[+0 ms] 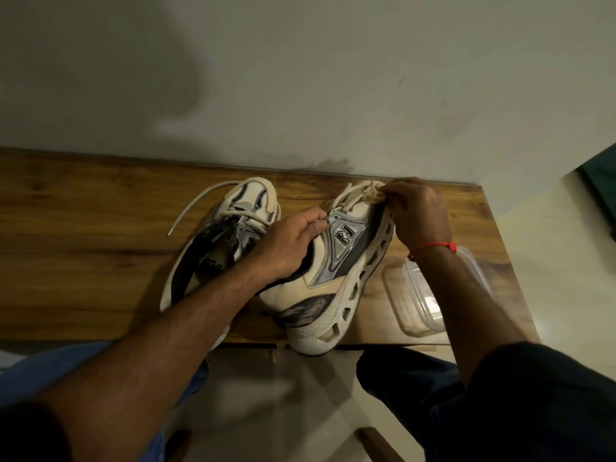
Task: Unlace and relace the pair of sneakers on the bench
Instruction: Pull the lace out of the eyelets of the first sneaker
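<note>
**Entry: right-hand sneaker in hand, lace bunched at the toe end**

Head view.
- Bench [83,228]: wooden top across the middle of the frame, against a pale wall.
- Left sneaker [213,241]: centre-left, lying on the bench, one loose lace end [186,211] trailing toward the upper left.
- Right sneaker [343,271]: centre, tipped on its side, heel overhanging the bench's near edge.
- Left hand [286,245]: pinching at the eyelet row by the tongue; what it holds is too small to tell, possibly a lace tip.
- Right hand [416,211]: closed on a bunch of lace [363,195] at the toe end.
- Clear plastic container [433,295]: lower right, just beside the right sneaker.

Risks, as judged: a hard pull on the bunch could knot it or drag the overhanging sneaker off the edge; the right forearm could knock the container.
</note>
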Action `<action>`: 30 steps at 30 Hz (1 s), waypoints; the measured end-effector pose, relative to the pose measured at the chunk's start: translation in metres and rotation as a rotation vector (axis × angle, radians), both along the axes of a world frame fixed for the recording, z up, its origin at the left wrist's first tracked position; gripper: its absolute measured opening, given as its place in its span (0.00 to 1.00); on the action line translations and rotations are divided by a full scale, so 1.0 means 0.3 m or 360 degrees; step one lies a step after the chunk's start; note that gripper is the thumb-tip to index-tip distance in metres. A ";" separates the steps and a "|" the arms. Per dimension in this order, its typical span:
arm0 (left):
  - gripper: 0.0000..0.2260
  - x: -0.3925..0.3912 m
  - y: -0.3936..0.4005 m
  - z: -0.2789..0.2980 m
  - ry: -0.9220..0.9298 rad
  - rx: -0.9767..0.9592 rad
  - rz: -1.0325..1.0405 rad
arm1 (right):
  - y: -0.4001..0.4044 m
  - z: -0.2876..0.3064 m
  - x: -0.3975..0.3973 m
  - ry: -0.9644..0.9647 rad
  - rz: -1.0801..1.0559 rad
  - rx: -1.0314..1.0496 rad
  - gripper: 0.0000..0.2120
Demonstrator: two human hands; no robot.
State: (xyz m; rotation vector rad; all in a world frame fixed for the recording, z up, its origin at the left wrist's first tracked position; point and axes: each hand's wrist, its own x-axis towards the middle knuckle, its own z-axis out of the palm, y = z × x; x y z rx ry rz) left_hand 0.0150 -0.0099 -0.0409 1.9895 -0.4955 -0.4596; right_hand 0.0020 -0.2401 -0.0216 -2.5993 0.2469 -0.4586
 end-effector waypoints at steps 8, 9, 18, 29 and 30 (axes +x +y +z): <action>0.11 0.027 0.001 0.004 0.0054 -0.0047 0.0386 | 0.210 0.112 -0.104 0.0201 0.0752 -0.0185 0.08; 0.10 0.038 0.000 0.001 0.0055 -0.0016 0.0434 | 0.251 0.123 -0.135 0.0280 0.0922 -0.0217 0.07; 0.11 0.061 0.048 0.075 0.0427 0.0104 0.0333 | 0.151 0.075 -0.073 0.0098 0.0494 -0.0103 0.07; 0.16 -0.026 0.048 0.057 0.0167 0.0253 -0.0500 | 0.014 -0.043 -0.036 0.0303 0.0043 0.0270 0.10; 0.19 -0.018 0.049 0.045 0.0124 0.0296 -0.0501 | 0.017 -0.045 -0.036 0.0310 0.0032 0.0328 0.09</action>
